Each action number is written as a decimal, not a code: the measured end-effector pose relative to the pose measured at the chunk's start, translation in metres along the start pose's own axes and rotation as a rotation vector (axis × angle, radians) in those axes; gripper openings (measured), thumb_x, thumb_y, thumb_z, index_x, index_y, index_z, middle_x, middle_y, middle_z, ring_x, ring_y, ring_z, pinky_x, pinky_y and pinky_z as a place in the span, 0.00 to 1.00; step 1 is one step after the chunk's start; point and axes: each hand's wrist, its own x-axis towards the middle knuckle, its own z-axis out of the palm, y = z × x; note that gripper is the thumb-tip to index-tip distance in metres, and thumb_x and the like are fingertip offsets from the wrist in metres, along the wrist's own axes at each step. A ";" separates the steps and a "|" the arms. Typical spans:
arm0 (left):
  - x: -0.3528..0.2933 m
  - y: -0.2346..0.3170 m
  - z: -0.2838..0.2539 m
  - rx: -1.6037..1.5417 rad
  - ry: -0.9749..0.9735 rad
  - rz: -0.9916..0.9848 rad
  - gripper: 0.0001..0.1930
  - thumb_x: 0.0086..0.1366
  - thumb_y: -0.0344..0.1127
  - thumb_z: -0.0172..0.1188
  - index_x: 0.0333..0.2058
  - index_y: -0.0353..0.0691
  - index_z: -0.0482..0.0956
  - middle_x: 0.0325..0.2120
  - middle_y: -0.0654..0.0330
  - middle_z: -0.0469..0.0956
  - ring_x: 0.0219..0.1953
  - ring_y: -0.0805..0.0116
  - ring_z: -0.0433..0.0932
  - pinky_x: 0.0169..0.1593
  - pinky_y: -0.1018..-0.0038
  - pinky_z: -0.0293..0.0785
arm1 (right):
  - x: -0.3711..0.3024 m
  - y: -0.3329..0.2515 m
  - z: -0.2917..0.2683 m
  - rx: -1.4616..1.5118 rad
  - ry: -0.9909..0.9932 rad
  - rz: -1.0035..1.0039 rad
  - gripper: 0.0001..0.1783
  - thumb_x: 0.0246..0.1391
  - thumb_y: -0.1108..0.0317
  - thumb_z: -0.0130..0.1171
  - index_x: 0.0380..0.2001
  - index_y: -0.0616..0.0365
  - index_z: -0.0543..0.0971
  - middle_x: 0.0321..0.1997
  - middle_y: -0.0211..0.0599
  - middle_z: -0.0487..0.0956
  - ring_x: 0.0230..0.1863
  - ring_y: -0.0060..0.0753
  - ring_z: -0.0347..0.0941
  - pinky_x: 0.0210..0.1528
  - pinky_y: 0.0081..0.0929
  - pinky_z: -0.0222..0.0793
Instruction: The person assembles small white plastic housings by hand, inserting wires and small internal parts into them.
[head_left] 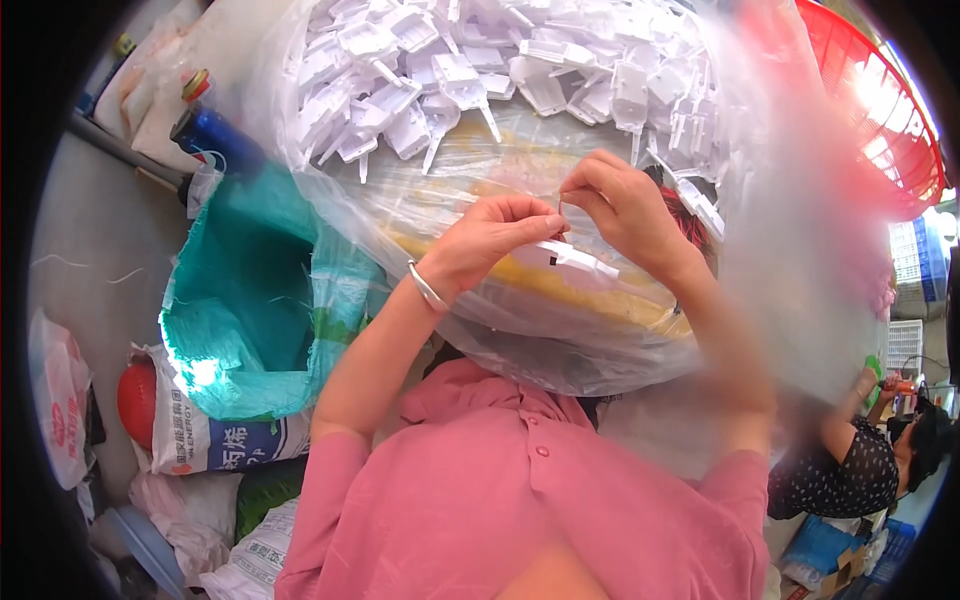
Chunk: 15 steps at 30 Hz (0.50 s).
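My left hand (pixel 492 238), with a silver bangle at its wrist, is closed on a small white plastic part (pixel 590 266) that has a dark square spot on its side. Just to the right and above, my right hand (pixel 625 208) pinches a thin reddish wire (pixel 561 207) between thumb and forefinger. The wire's lower end meets the part near my left fingertips, which partly hide it. Beyond my hands lies a heap of white plastic parts (pixel 400 115) with narrow stems. A bundle of red and black wires (pixel 692 225) sits beside my right wrist, partly covered by it.
Clear plastic sheeting (pixel 560 360) covers the work surface. An open teal woven sack (pixel 185 330) stands at left, with a blue bottle-like object (pixel 215 135) behind it. A red plastic basket (pixel 905 130) is at far right. Another person (pixel 850 465) works at lower right.
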 end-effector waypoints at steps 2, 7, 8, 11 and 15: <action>-0.001 0.003 -0.004 0.036 -0.049 0.031 0.09 0.61 0.34 0.57 0.35 0.35 0.79 0.30 0.64 0.78 0.35 0.78 0.74 0.44 0.80 0.67 | 0.005 0.001 -0.001 0.051 -0.007 -0.018 0.03 0.47 0.78 0.56 0.28 0.64 0.74 0.29 0.39 0.73 0.32 0.37 0.71 0.35 0.26 0.66; -0.014 0.007 -0.005 0.034 -0.012 0.016 0.07 0.60 0.33 0.58 0.33 0.36 0.80 0.30 0.66 0.78 0.34 0.81 0.73 0.41 0.83 0.67 | 0.016 0.003 -0.008 0.203 -0.012 -0.027 0.03 0.47 0.78 0.58 0.28 0.63 0.76 0.28 0.36 0.74 0.31 0.33 0.71 0.34 0.25 0.66; -0.018 0.010 -0.006 0.061 -0.007 0.027 0.07 0.60 0.33 0.58 0.33 0.36 0.80 0.30 0.67 0.78 0.34 0.81 0.73 0.41 0.83 0.67 | 0.018 0.000 -0.005 0.204 -0.011 -0.054 0.03 0.47 0.78 0.58 0.27 0.63 0.76 0.28 0.36 0.74 0.31 0.33 0.71 0.34 0.25 0.66; -0.031 0.016 -0.011 0.071 0.026 0.051 0.07 0.60 0.32 0.57 0.33 0.36 0.79 0.31 0.66 0.78 0.35 0.81 0.73 0.41 0.82 0.67 | 0.030 -0.013 0.008 0.231 0.037 -0.141 0.03 0.47 0.78 0.57 0.27 0.63 0.75 0.27 0.38 0.74 0.30 0.35 0.72 0.32 0.26 0.67; -0.052 0.035 -0.020 0.090 0.096 0.101 0.08 0.61 0.32 0.54 0.33 0.34 0.79 0.30 0.63 0.78 0.35 0.77 0.74 0.42 0.81 0.68 | 0.054 -0.040 0.027 0.240 0.048 -0.225 0.05 0.45 0.80 0.58 0.28 0.62 0.75 0.28 0.37 0.73 0.31 0.34 0.71 0.34 0.24 0.66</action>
